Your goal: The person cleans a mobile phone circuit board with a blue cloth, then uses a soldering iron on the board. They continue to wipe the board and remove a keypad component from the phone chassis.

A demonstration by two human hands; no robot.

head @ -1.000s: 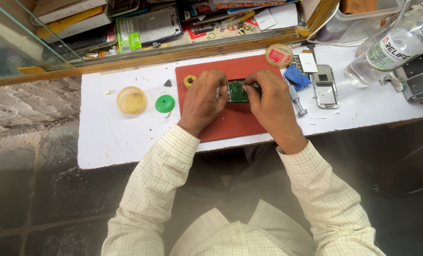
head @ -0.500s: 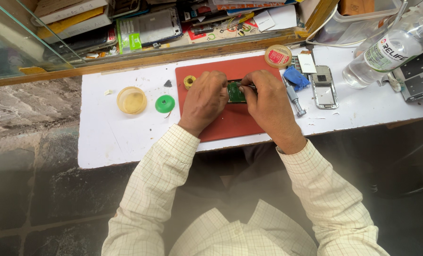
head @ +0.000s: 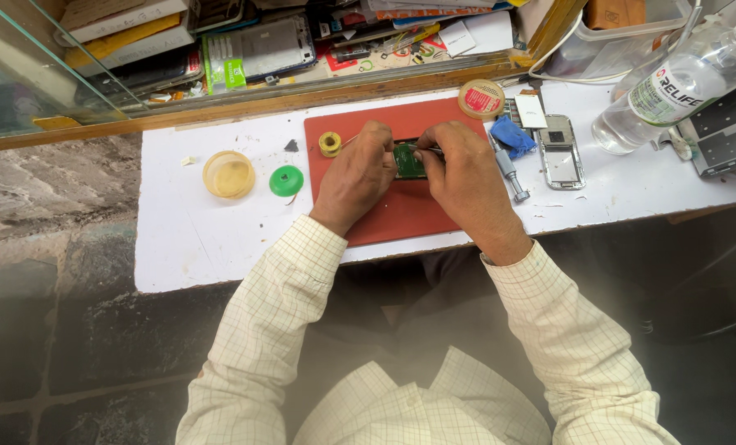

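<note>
A small green circuit board [head: 407, 161] lies on a red mat [head: 401, 210] on the white worktop [head: 195, 239]. My left hand [head: 358, 177] presses on the board's left edge and pins it to the mat. My right hand [head: 465, 183] is closed on a thin metal tool [head: 427, 149] whose tip rests on the board's top edge. Most of the board is hidden between my fingers.
A yellow solder spool [head: 330, 144], a green lid [head: 285, 180] and a yellow round tin [head: 229, 174] lie to the left. To the right are a screwdriver [head: 508, 169], a blue cloth [head: 513, 134], an opened phone [head: 560, 152], a tape roll [head: 481, 99] and a clear bottle [head: 673, 82]. A cluttered glass shelf runs behind.
None of note: both hands stay on the board, with only slight shifts of the fingers and the tool tip.
</note>
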